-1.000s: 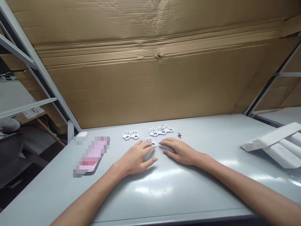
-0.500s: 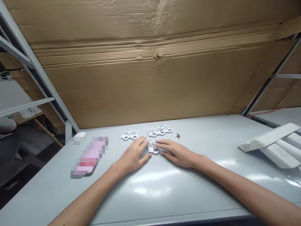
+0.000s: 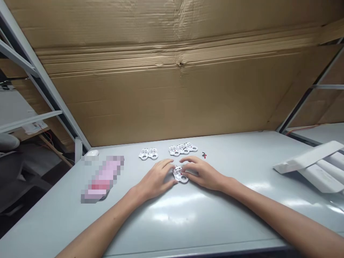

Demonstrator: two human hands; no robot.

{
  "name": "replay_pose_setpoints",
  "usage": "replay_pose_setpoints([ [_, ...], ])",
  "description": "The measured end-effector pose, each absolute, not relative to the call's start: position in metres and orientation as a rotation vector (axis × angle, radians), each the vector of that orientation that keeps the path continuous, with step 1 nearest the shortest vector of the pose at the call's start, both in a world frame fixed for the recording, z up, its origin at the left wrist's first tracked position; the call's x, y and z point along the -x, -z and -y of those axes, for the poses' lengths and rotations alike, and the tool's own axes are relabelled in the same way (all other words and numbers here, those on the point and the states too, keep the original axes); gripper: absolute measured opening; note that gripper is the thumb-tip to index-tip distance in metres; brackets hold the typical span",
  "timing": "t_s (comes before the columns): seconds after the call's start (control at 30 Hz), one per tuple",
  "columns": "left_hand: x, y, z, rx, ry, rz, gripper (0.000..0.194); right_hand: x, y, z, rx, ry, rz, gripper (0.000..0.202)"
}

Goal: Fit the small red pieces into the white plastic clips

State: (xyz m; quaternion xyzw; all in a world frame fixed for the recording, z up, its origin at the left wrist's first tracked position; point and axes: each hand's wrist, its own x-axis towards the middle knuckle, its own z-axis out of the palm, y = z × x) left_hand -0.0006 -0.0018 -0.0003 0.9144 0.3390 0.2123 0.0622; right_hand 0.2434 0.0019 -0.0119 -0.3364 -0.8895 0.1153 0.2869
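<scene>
A small white plastic part with a round ring at its lower right lies tilted on the table between my hands. A tiny red piece shows on it. My left hand holds the part's left edge, thumb at the bottom and index finger near the top. With curled fingers, my right hand grips the part's upper right side beside the red piece; its fingertips partly cover the part. Behind them sit a pair of similar white parts and a row of three more.
A few tiny black and red pieces lie right of the row. A blurred pink object and a white rounded item are at left. White long pieces are stacked at right. Cardboard walls the table's back.
The white part has slid toward me and slightly right, and has turned a little. My left hand has followed it to the right; my right fingers have curled more closely over it.
</scene>
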Motion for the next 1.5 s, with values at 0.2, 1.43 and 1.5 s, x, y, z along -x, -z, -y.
replay_pose_setpoints([
  [0.2,0.0,0.003,0.001,-2.777,-0.631,-0.99,0.038,-0.241,0.014,-0.002,0.87,-0.364,2.347,0.016],
  [1.43,0.001,-0.001,0.005,-2.782,-0.605,-1.028,0.036,-0.25,-0.011,-0.009,0.904,-1.603,1.122,0.021],
  [1.5,0.001,-0.001,0.005,-2.782,-0.609,-1.023,0.036,-0.251,-0.01,-0.008,0.942,-1.584,1.165,0.03],
])
